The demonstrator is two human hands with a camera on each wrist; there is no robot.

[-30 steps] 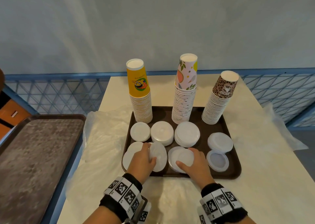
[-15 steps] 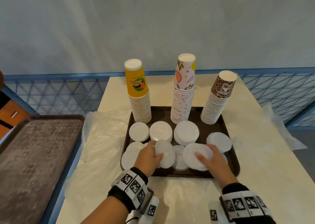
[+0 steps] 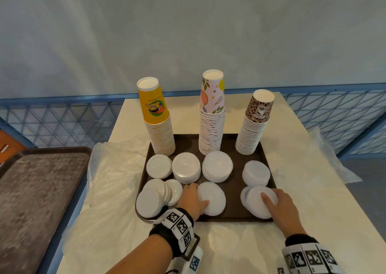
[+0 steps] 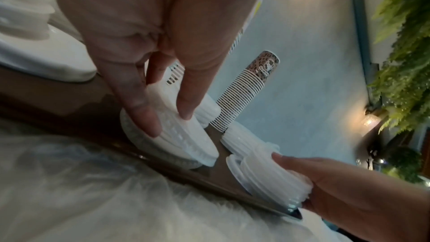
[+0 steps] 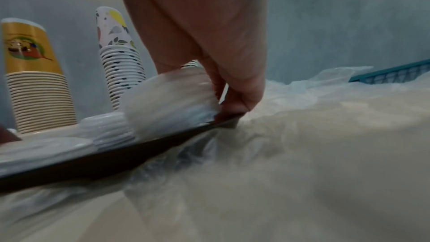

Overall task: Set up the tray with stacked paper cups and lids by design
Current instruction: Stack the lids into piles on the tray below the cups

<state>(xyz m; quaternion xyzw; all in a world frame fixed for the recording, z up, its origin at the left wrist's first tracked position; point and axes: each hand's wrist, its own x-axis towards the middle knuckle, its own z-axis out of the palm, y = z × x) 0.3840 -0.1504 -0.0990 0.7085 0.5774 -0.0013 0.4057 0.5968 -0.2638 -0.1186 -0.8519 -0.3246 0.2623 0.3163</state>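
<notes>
Covering the cream tabletop [image 3: 296, 192], clear plastic sheeting [image 3: 110, 192] lies under the brown tray [image 3: 232, 192]; a second tray [image 3: 37, 192] sits at nine o'clock. Left hand [image 3: 191, 200] and right hand [image 3: 284, 209] fingers each grip a lid stack [image 3: 213, 196] [image 3: 258, 202].

right hand [image 3: 281, 208] now at tray's [image 3: 234, 192] front right corner, carrying its lid stack [image 3: 261, 203] there from the middle | left hand [image 3: 193, 199] lays its lids [image 3: 212, 197] flatter, front centre
</notes>
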